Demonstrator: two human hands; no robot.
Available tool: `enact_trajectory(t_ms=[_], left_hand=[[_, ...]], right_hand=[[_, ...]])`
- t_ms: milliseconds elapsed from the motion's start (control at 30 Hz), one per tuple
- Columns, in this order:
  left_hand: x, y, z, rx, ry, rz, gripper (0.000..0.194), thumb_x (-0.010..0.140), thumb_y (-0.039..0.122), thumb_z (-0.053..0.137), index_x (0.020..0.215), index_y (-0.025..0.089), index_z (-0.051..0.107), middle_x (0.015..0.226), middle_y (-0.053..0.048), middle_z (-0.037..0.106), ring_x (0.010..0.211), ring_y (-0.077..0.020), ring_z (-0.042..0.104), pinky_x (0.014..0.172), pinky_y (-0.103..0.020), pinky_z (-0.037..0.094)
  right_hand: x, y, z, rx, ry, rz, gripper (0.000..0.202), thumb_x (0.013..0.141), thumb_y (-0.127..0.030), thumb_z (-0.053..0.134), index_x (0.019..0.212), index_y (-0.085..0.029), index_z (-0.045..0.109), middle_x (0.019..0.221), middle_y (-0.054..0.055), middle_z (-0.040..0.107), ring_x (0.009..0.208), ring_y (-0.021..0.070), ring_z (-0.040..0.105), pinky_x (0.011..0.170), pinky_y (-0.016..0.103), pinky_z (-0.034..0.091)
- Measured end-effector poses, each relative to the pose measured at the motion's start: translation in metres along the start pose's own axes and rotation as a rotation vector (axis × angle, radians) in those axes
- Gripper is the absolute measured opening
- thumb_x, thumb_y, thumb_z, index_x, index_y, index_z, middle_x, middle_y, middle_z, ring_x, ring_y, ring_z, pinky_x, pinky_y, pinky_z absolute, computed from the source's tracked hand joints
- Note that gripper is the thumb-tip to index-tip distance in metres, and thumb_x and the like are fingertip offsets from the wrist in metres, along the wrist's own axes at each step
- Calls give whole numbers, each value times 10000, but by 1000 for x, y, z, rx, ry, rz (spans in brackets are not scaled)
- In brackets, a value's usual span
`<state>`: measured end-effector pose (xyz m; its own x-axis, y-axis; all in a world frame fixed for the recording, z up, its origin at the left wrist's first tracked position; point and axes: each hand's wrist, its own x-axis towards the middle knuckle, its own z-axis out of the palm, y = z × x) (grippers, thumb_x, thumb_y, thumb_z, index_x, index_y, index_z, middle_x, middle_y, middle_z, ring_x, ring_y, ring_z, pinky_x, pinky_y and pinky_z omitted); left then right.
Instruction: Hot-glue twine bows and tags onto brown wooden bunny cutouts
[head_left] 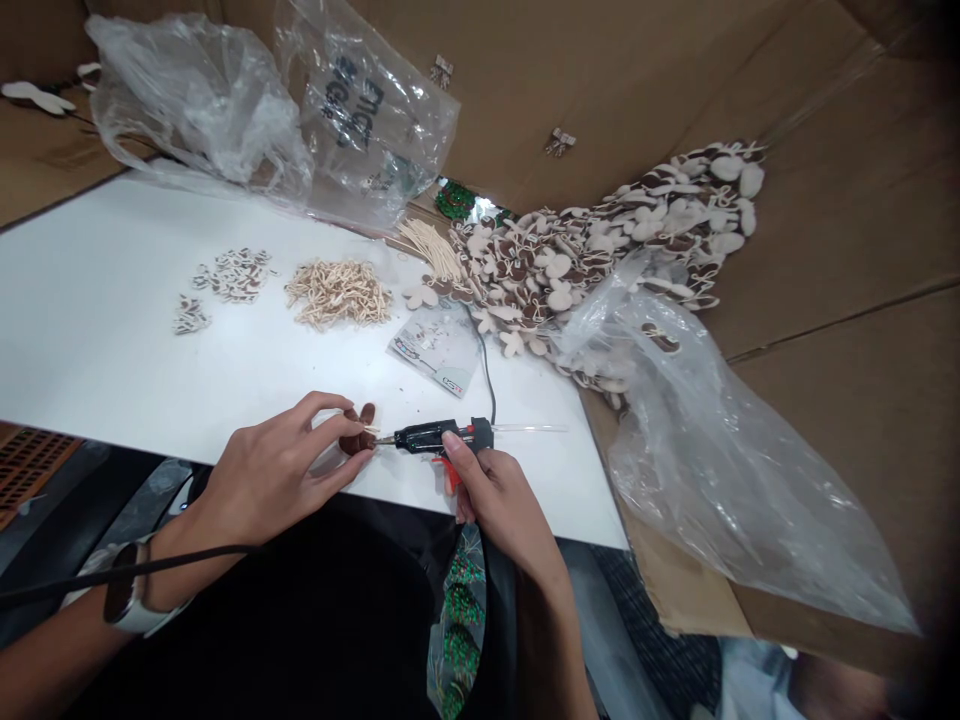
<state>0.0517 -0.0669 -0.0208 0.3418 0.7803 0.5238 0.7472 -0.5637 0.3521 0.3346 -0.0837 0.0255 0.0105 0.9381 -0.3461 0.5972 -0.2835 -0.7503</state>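
Between the fingertips of my left hand point(289, 465) is a small brown felt piece with rounded lobes point(367, 414), held low over the white table. A short pale cord lies against it under my fingers. My right hand point(491, 490) is wrapped round a black glue gun point(427, 437) with a red trigger. The gun's metal nozzle points left and meets the brown piece, or comes very close to it; I cannot tell which. A clear glue stick point(532, 428) juts from the back of the gun.
On the white table point(97, 270) lie a pile of cream cord loops point(337, 293), small printed tags point(234, 275) and a printed packet point(435, 348). A heap of brown-and-white felt shapes point(555, 260) rises at the back right. Plastic bags point(705, 430) and cardboard walls point(675, 70) surround the table.
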Motion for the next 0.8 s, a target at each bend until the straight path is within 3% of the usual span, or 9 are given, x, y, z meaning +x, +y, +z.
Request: enact_trajectory(t_ms=[800], left_hand=[[-1, 0, 1, -9, -3, -23, 233, 1196, 436, 660, 1152, 291, 836, 1325, -17, 857, 885, -171, 860, 534, -258, 514]], right_hand=[[-1, 1, 0, 41, -3, -9, 818, 1085, -951, 544, 700, -251, 721, 533, 1, 634, 589, 228, 667, 686, 351, 488]])
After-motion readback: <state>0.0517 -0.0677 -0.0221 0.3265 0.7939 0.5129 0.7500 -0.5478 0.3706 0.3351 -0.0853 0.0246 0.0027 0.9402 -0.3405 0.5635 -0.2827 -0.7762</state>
